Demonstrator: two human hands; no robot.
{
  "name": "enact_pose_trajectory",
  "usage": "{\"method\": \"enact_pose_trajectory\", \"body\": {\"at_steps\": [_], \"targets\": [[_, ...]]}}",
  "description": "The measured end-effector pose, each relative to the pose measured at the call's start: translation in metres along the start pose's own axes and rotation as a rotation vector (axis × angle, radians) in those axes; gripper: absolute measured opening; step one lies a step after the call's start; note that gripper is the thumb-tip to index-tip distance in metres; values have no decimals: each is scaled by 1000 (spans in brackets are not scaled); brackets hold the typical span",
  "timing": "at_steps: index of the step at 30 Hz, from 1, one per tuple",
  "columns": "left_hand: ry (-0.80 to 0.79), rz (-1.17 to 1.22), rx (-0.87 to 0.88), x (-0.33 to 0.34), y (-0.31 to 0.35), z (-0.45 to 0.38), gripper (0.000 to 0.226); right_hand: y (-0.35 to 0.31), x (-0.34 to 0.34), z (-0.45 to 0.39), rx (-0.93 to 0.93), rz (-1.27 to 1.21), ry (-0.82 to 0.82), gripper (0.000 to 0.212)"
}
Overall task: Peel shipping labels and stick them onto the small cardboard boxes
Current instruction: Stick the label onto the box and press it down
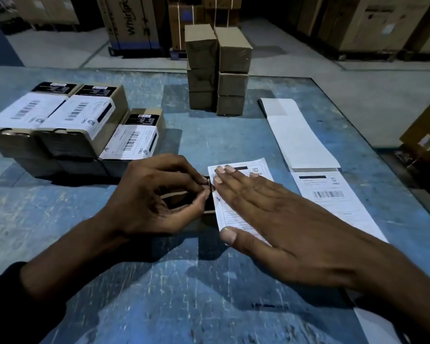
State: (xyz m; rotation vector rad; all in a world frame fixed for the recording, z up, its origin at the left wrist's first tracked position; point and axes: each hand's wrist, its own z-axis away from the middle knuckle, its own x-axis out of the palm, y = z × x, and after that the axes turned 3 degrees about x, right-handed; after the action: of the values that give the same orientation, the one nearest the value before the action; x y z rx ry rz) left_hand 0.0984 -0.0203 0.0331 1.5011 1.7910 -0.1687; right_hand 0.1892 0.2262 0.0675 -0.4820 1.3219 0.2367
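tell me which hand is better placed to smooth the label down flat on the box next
Right. The right hand already lies flat, fingers straight, on the white printed shipping label over the small cardboard box. The left hand is busy pinching at the label's left edge, steadying it.

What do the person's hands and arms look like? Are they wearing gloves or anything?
No gloves. Both the left hand and the right hand are bare, with short, plain fingernails. No rings, watch or bracelets show. The forearms are bare too. A dark sleeve covers the left arm from the wrist up. It looks pushed back, at the bottom left edge of the picture.
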Motion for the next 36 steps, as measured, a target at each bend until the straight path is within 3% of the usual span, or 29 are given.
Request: {"method": "enact_pose_trajectory", "body": {"at_steps": [5,10,19,25,32,36], "targets": [[-21,28,10,0,0,0,12,6,4,19,125,59,18,82],[-33,38,6,-2,-1,0,17,10,-13,32,234,1,-68,83],[-32,46,25,-6,1,2,23,-63,2,3,186,-206,44,90],[-2,34,15,-3,-2,3,19,-47,14,9,257,-136,83,86],[-21,43,-14,-2,0,2,13,-28,2,22,511,-138,75,90],[-36,37,-14,-7,1,0,18,-52,-11,14,455,-150,172,88]]}}
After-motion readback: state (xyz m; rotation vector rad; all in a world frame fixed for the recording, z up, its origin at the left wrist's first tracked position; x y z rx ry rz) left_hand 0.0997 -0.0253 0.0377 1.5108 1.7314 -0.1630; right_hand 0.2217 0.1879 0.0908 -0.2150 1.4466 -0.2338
